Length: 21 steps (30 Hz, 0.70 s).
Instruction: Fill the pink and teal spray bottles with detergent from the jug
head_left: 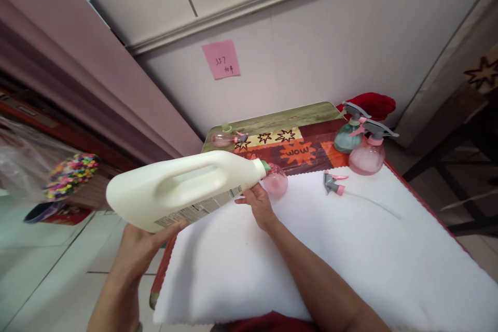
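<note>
My left hand grips the bottom of a large white jug, which is tipped on its side with its green-ringed neck against the mouth of a small pink spray bottle body. My right hand rests on the white cloth under the jug's neck, fingers curled beside the pink bottle. A loose grey-and-pink trigger spray head with a long tube lies on the cloth to the right.
The white cloth covers a table with a patterned mat. A green spray bottle and a pink spray bottle stand at the back right. Another pink bottle lies at the back left. Tiled floor lies left.
</note>
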{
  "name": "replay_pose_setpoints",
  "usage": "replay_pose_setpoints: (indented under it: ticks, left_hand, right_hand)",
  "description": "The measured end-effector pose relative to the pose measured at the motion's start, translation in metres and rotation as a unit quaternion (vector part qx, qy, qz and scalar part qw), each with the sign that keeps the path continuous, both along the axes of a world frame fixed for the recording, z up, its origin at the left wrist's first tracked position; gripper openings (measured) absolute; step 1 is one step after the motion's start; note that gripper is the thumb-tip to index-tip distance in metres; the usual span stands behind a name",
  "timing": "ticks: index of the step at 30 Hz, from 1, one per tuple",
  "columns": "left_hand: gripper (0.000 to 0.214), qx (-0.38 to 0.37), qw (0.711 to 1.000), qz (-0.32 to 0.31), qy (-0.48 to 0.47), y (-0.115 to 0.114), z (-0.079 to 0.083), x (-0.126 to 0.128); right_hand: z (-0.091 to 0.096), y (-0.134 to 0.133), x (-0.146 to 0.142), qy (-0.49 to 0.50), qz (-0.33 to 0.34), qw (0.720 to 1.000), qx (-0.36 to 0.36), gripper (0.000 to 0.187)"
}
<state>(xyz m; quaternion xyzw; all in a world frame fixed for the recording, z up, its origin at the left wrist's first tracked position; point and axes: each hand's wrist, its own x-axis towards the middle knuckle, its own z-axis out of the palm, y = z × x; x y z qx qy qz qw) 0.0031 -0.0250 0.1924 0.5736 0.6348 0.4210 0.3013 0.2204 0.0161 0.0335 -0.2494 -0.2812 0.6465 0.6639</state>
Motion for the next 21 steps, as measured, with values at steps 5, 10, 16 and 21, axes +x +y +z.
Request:
replay_pose_setpoints:
  ticks: [5,10,16,21]
  left_hand:
    - [0.076,-0.004,1.000,-0.004,0.004,-0.0009,-0.0006,-0.0019]
    - [0.075,-0.003,1.000,-0.002,0.007,-0.0022,0.0028,0.0011]
    - [0.073,-0.006,1.000,-0.001,-0.003,-0.0016,0.0043,0.0033]
    - [0.071,-0.012,1.000,0.007,0.009,-0.0008,0.0026,0.0010]
  right_hand:
    - [-0.0010,0.0007,-0.0002,0.000,-0.001,1.000,-0.001,0.044]
    - [0.0002,0.0002,0.0008,-0.001,0.000,1.000,0.001,0.045]
    - [0.0014,-0.0005,0.0014,-0.003,-0.001,1.000,0.002,0.045]
    - [0.0005,0.0001,0.0008,-0.005,-0.001,1.000,-0.001,0.046]
